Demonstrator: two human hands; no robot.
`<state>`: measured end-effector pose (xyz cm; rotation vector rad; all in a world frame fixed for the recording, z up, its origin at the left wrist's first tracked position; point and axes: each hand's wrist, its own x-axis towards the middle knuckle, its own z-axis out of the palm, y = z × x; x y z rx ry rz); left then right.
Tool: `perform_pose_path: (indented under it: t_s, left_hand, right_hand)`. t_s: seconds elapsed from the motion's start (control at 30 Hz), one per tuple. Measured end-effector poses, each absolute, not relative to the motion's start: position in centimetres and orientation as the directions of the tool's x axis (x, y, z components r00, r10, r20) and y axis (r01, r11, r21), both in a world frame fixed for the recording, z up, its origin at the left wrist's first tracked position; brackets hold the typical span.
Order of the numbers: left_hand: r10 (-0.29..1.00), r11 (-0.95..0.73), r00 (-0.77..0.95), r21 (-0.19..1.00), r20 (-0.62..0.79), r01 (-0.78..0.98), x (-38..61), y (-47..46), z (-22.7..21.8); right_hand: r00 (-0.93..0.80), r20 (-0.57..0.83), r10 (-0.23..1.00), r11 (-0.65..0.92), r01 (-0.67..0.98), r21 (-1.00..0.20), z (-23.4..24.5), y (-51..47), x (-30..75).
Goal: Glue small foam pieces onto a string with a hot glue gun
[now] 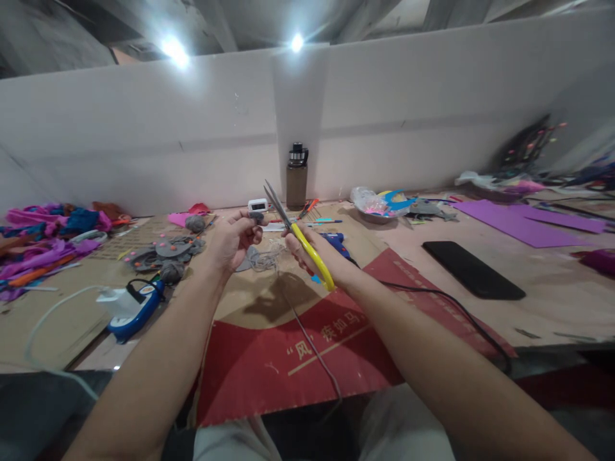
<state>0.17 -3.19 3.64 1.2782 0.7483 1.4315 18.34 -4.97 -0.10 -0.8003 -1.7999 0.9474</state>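
My right hand (307,246) grips a pair of scissors (312,255) with yellow handles, the blades pointing up and away from me. To its left, my left hand (235,237) is closed in a pinch on a small dark grey piece (258,218), whose kind I cannot make out. A gap separates the scissor blades from that piece. Below and between the hands lies a loose tangle of grey yarn (264,258). From it a strand (307,336) runs toward me across the red-printed cardboard (259,378) and over its front edge.
A blue power strip (137,317), grey felt pieces (166,251) and a heap of coloured cloth (57,237) lie left. A bottle (296,179) stands by the wall. Right are a blue glue gun (335,242) with its cord, a bowl (377,216), a black phone (471,269) and purple sheets (523,221).
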Motion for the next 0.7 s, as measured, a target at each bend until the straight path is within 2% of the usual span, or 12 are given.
perform_pose_path:
  t_s: [0.13, 0.2, 0.37, 0.5, 0.7]
  left_hand:
    - [0.936, -0.313, 0.080, 0.913, 0.343, -0.260, 0.1, -3.0, 3.5]
    - [0.923, -0.341, 0.098, 0.910, 0.371, -0.236, 0.3, -2.9, 3.3]
    - [0.884, -0.346, 0.277, 0.925, 0.377, -0.157, 1.3, -3.5, 2.9]
    - [0.866, -0.288, 0.383, 0.947, 0.321, -0.142, 2.1, -4.2, 2.9]
    - [0.843, -0.277, 0.463, 0.959, 0.273, -0.061, 2.4, -4.5, 2.7]
  right_hand:
    - [-0.304, 0.371, 0.878, 0.410, 0.074, -0.909, -0.3, -4.8, 17.9]
    - [-0.253, 0.357, 0.899, 0.368, -0.005, -0.930, -0.3, -4.8, 17.7]
    - [-0.158, 0.405, 0.901, 0.363, -0.239, -0.901, -0.4, -4.1, 17.8]
    - [-0.134, 0.439, 0.888, 0.393, -0.271, -0.879, -0.6, -3.3, 18.1]
    - [-0.223, 0.456, 0.862, 0.383, -0.304, -0.872, 0.1, -4.4, 18.2]
